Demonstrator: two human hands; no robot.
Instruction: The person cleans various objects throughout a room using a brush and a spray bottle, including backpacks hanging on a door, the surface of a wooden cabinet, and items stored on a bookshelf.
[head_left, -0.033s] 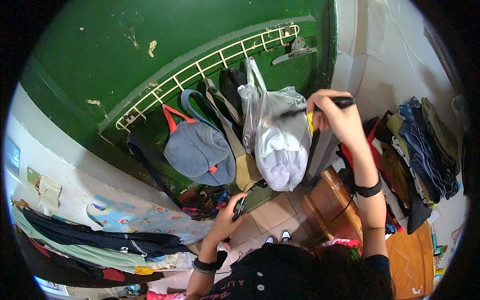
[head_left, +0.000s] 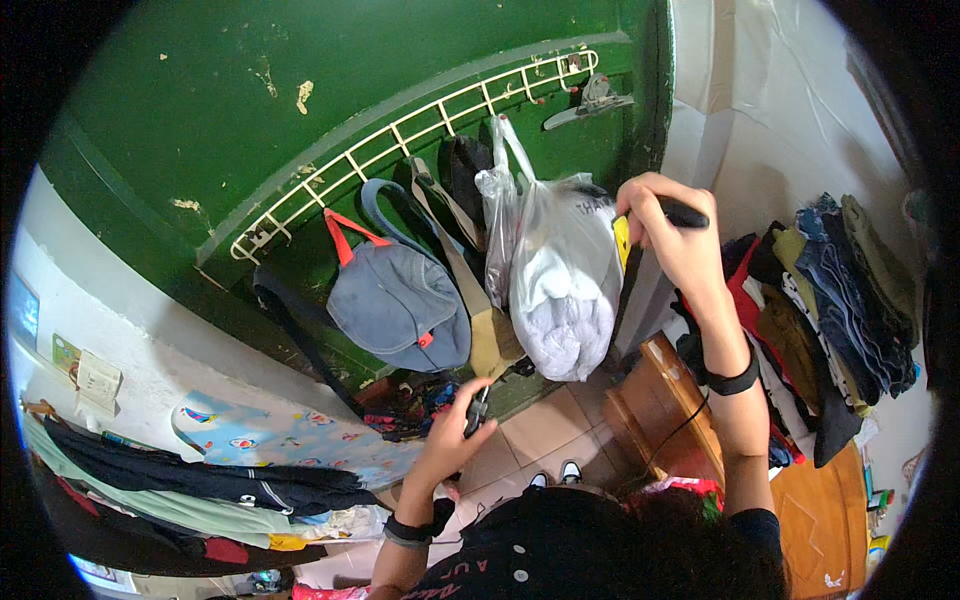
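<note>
Careful: your right hand (head_left: 672, 232) grips a black handle (head_left: 683, 213), left hand (head_left: 462, 432) pinches a dark tool (head_left: 474, 412); tugging could unhook the plastic bag (head_left: 560, 285).

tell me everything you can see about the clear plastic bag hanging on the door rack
The clear plastic bag is thin, crinkled and see-through, with its twisted handles looped over the white wire rack on the green door. It hangs straight down, bulging with pale folded cloth, white above and greyish below. Its left side lies against a tan strap and sits beside the blue-grey bag. The right hand, gripping a black-handled tool, is at its upper right edge; whether they touch is unclear.
</note>
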